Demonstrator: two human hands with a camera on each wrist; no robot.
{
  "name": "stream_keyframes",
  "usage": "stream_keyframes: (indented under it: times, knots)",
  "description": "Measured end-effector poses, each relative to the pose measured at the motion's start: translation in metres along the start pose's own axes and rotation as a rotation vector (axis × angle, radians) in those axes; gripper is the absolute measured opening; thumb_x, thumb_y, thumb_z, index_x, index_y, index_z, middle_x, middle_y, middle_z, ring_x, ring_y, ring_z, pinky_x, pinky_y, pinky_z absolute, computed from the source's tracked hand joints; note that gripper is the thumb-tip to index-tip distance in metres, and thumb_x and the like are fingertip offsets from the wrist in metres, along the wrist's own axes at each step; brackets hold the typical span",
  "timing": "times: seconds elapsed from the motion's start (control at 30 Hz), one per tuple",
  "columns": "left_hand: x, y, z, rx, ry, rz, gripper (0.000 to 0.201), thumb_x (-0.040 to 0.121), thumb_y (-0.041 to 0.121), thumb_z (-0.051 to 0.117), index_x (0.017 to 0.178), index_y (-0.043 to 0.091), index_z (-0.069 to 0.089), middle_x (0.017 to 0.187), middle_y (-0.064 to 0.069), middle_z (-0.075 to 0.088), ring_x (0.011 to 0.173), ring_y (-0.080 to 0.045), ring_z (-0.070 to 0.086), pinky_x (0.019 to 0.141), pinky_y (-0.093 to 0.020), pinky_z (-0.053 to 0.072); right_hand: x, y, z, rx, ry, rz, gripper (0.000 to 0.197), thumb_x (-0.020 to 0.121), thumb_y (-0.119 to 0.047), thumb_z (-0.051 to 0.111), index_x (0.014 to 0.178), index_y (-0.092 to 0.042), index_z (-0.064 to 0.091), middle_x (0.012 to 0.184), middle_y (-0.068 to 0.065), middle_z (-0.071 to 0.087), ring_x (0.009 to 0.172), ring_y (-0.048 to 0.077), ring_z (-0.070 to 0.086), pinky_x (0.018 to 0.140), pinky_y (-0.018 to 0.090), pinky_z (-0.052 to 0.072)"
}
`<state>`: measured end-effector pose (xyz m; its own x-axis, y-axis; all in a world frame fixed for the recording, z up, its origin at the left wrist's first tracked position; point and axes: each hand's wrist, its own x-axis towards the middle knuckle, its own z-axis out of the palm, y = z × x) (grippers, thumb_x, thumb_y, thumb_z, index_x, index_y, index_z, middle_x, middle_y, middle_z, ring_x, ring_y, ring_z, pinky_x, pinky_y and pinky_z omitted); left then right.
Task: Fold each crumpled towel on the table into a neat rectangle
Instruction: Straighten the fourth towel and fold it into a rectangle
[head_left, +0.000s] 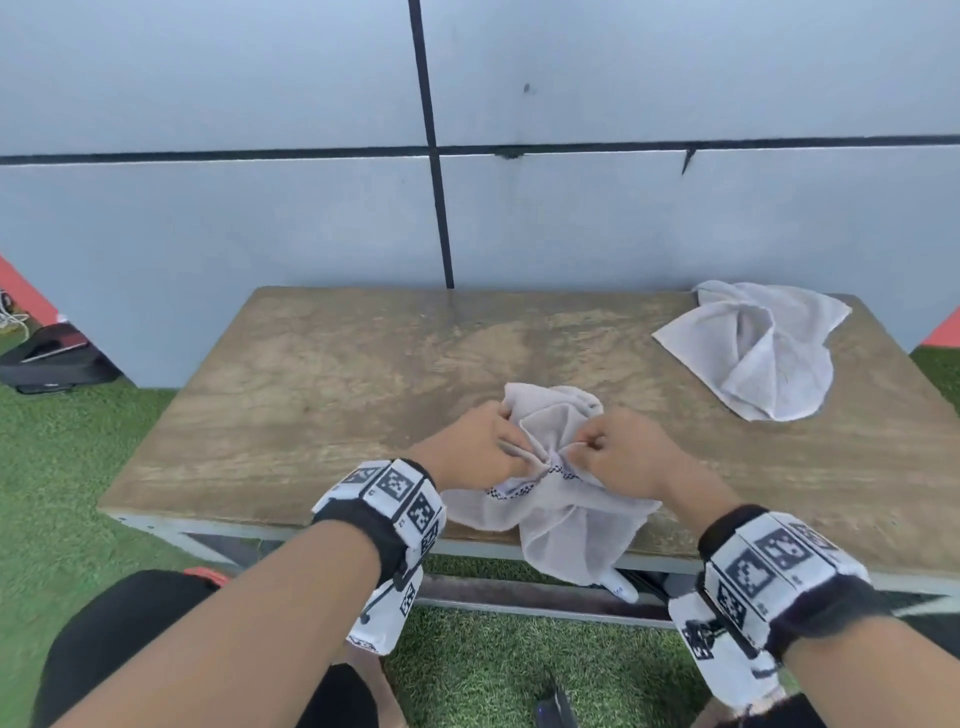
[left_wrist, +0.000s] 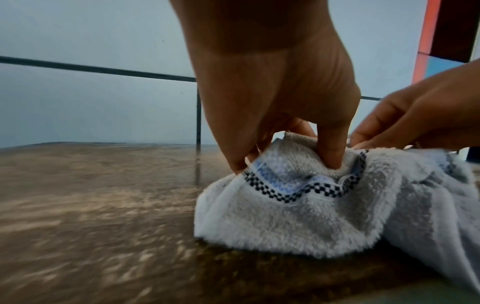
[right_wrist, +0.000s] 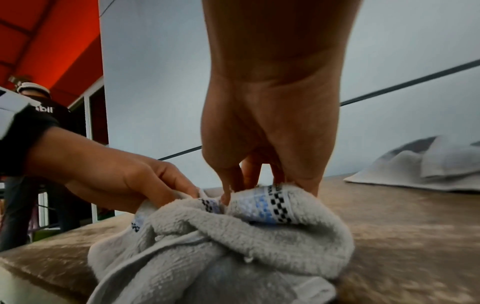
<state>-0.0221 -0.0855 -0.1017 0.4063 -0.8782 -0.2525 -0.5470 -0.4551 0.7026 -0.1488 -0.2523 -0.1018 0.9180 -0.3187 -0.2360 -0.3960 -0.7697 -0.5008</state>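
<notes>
Towels: two; nearer towel (head_left: 558, 499) pinched by both hands.

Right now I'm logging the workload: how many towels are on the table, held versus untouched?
Towels held in the hands: 1, the checker-trimmed towel pinched by the left hand and right hand.
Towels untouched: 1, the plain towel at the far right.
Total: 2

Your near towel (head_left: 558, 499) lies at the bench's (head_left: 311, 395) front edge, about midway along, one part hanging over that edge. Your left hand (head_left: 475, 447) sits on its left side, your right hand (head_left: 626, 452) on its right. The second towel (head_left: 753, 348) lies at the far right corner.
</notes>
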Motion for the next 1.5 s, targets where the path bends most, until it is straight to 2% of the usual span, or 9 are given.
stream_keyframes:
  times: [0.2,0.33,0.43,0.53,0.67,0.87,1.03,1.3,1.5]
  knots:
    - [0.038,-0.004,-0.04,-0.036,0.097,0.037,0.029,0.081,0.02,0.07,0.06,0.04,0.074,0.06,0.016,0.069,0.058,-0.008,0.058,0.056,-0.032,0.05,0.059,-0.011,-0.031,0.089,0.126,-0.081,0.043,0.084,-0.016,0.067,0.047,-0.011,0.046,0.051,0.005,0.042,0.05,0.015,0.038,0.051,0.033,0.031]
    - [0.08,0.009,-0.113,0.008,0.355,0.096,0.014,0.082,0.021,0.07,0.076,0.026,0.081,0.068,0.002,0.073,0.06,-0.005,0.053,0.053,-0.023,0.042,0.12,-0.04,-0.09,0.073,0.331,-0.148,0.023,0.088,-0.023,0.067,0.078,-0.003,0.073,0.08,0.021,0.067,0.077,0.034,0.061,0.068,0.036,0.042]
    - [0.107,0.019,-0.168,0.128,0.597,0.125,0.028,0.083,0.021,0.058,0.081,-0.001,0.075,0.079,-0.02,0.06,0.073,-0.017,0.047,0.063,-0.027,0.039,0.164,-0.056,-0.141,0.077,0.471,-0.155,0.02,0.092,-0.027,0.065,0.093,-0.011,0.077,0.095,0.013,0.072,0.094,0.029,0.065,0.07,0.031,0.04]
    - [0.115,0.015,-0.21,0.189,0.851,0.108,0.023,0.091,0.016,0.056,0.095,0.01,0.078,0.102,-0.015,0.053,0.091,-0.022,0.052,0.08,-0.031,0.045,0.188,-0.056,-0.18,0.13,0.711,-0.121,0.019,0.095,-0.026,0.062,0.098,-0.014,0.077,0.098,0.009,0.068,0.095,0.021,0.061,0.073,0.02,0.035]
    - [0.107,-0.006,-0.243,0.042,1.068,-0.042,0.027,0.087,0.021,0.05,0.089,0.022,0.077,0.083,-0.01,0.065,0.075,-0.036,0.064,0.062,-0.034,0.05,0.199,-0.043,-0.206,0.271,0.884,-0.019,0.02,0.093,-0.028,0.064,0.1,-0.014,0.076,0.089,0.009,0.068,0.075,0.022,0.058,0.073,0.027,0.05]
    - [0.107,0.004,-0.255,-0.283,0.912,-0.196,0.021,0.097,0.014,0.049,0.094,0.014,0.07,0.069,-0.015,0.069,0.05,-0.03,0.066,0.047,-0.03,0.054,0.198,-0.044,-0.207,0.625,0.766,0.064,0.013,0.096,-0.016,0.058,0.096,-0.009,0.07,0.079,0.018,0.073,0.057,0.025,0.07,0.064,0.037,0.063]
    - [0.117,0.024,-0.271,-0.595,1.01,-0.096,0.018,0.097,0.006,0.057,0.084,0.013,0.068,0.094,-0.022,0.069,0.08,-0.042,0.074,0.067,-0.046,0.064,0.193,-0.051,-0.219,0.779,0.771,-0.042,0.015,0.1,-0.016,0.057,0.086,-0.019,0.062,0.094,0.011,0.076,0.085,0.029,0.076,0.081,0.043,0.063]
    - [0.089,0.014,-0.262,0.215,0.908,-0.078,0.023,0.09,-0.001,0.052,0.087,0.009,0.073,0.078,-0.018,0.07,0.077,-0.037,0.07,0.069,-0.037,0.057,0.163,-0.026,-0.211,0.648,0.784,0.023,0.018,0.099,-0.023,0.058,0.082,-0.024,0.063,0.089,0.002,0.076,0.085,0.022,0.075,0.085,0.048,0.061]
    - [0.049,-0.005,-0.226,0.275,0.81,-0.091,0.019,0.096,0.009,0.054,0.086,0.013,0.07,0.074,-0.007,0.06,0.07,-0.028,0.057,0.055,-0.027,0.036,0.119,-0.005,-0.17,0.424,0.721,0.041,0.016,0.097,-0.028,0.061,0.088,-0.017,0.07,0.079,0.003,0.066,0.068,0.019,0.055,0.068,0.032,0.046]
